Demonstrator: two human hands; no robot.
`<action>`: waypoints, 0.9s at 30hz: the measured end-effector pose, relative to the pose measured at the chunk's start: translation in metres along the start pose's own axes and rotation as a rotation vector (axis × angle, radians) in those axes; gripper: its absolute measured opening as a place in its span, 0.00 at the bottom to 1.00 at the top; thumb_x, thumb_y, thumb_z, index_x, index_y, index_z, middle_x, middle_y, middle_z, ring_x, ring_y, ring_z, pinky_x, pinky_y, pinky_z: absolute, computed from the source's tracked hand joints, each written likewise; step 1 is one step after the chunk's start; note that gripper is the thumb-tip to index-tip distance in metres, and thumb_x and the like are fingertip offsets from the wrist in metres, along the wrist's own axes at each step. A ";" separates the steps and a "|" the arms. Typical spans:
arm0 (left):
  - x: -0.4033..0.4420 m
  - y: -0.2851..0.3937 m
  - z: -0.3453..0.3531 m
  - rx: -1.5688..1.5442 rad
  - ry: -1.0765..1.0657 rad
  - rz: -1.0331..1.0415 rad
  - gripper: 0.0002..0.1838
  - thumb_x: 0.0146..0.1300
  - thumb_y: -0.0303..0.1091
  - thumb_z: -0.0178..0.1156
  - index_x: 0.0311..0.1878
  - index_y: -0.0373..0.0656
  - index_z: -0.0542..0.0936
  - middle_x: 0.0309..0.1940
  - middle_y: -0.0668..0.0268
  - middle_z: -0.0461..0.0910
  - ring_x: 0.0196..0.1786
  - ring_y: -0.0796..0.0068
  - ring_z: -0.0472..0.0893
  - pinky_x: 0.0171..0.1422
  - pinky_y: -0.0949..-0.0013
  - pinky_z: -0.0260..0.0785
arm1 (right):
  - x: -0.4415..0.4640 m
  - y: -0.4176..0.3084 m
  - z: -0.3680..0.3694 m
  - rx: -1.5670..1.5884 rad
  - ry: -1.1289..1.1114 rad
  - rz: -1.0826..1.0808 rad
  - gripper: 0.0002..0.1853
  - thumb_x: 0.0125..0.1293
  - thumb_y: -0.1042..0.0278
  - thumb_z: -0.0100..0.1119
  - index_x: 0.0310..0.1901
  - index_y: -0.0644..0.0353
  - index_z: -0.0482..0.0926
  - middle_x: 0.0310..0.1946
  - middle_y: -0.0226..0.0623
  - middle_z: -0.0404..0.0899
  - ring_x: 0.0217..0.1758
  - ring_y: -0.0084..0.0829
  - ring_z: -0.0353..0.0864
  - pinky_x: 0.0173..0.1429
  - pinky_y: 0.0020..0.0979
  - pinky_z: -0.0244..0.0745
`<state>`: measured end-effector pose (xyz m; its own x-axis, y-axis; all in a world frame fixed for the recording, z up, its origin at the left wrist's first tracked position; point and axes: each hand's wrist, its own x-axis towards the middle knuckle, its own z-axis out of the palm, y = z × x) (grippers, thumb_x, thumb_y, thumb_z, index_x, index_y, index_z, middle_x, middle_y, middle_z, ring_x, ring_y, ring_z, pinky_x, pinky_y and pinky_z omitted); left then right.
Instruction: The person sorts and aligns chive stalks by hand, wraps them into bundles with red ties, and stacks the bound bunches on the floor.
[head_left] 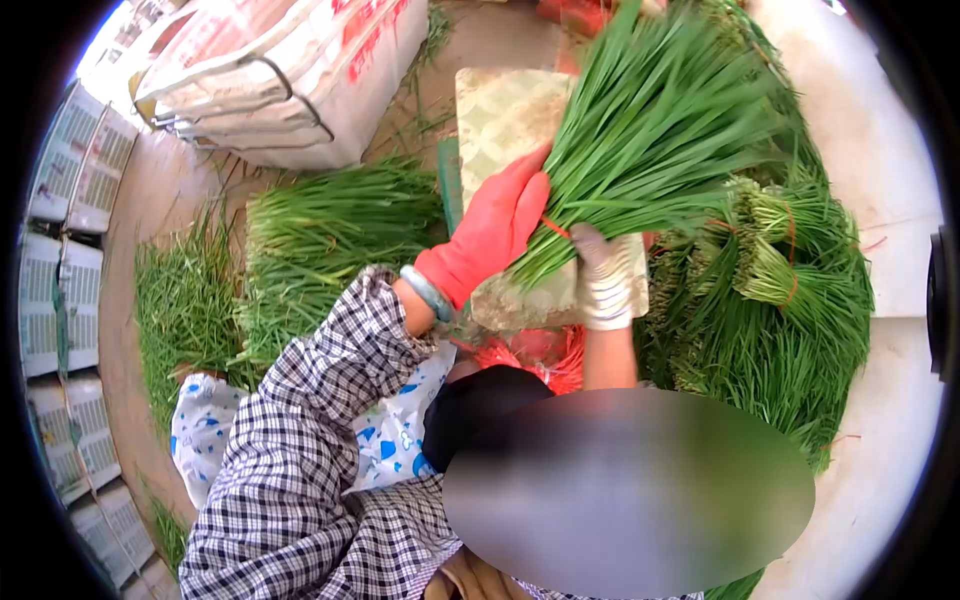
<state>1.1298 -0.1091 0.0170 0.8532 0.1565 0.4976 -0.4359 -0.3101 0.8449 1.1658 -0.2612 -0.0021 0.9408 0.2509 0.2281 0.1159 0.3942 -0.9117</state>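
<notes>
Bunch of long green leaves (660, 130) held up front, above a pale patterned slab (510, 110), cut stem ends pointing down and to the left, leaf tips fanned out to the upper right. Red tie (555, 228) near the stem ends. Left hand (490, 232), in a red glove, laid along the near side of the stems with fingers straight and together; cannot tell how firmly closed. Right hand (605, 280), in a striped pale glove with grey fingertips, closed on the stems just beside the tie, some fingers hidden. To the right of the slab, a heap of bundles with red ties (780, 270). To the left, a thick pile of loose leaves (340, 250), with a thinner scattered pile (185, 300) beside it. Below the slab, tangled red strings (570, 360). At upper left, a white sack with red lettering (340, 90).
</notes>
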 end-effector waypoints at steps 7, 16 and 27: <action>0.047 0.046 0.003 -0.620 0.061 0.141 0.24 0.78 0.35 0.40 0.71 0.31 0.60 0.69 0.55 0.66 0.72 0.70 0.64 0.74 0.72 0.53 | 0.048 -0.077 0.026 -0.664 -0.206 -0.368 0.30 0.42 0.67 0.80 0.49 0.62 0.79 0.44 0.36 0.84 0.44 0.31 0.83 0.52 0.34 0.78; -0.022 -0.051 0.012 -0.281 0.113 -0.060 0.28 0.75 0.43 0.45 0.72 0.37 0.60 0.70 0.59 0.64 0.71 0.68 0.64 0.74 0.67 0.55 | 0.006 0.008 -0.019 -0.620 -0.213 0.132 0.26 0.48 0.64 0.75 0.50 0.61 0.79 0.42 0.37 0.84 0.43 0.33 0.83 0.51 0.34 0.79; 0.006 0.006 -0.001 -0.559 0.178 -0.318 0.27 0.76 0.43 0.41 0.71 0.36 0.62 0.64 0.53 0.71 0.66 0.62 0.70 0.72 0.63 0.58 | 0.000 0.034 -0.004 -0.559 -0.308 0.304 0.23 0.55 0.60 0.69 0.51 0.61 0.79 0.41 0.37 0.84 0.42 0.36 0.83 0.50 0.35 0.79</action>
<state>1.1323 -0.1094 0.0252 0.9253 0.3274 0.1912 -0.2942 0.3019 0.9068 1.1705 -0.2513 -0.0340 0.8339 0.5493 -0.0538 0.0859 -0.2254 -0.9705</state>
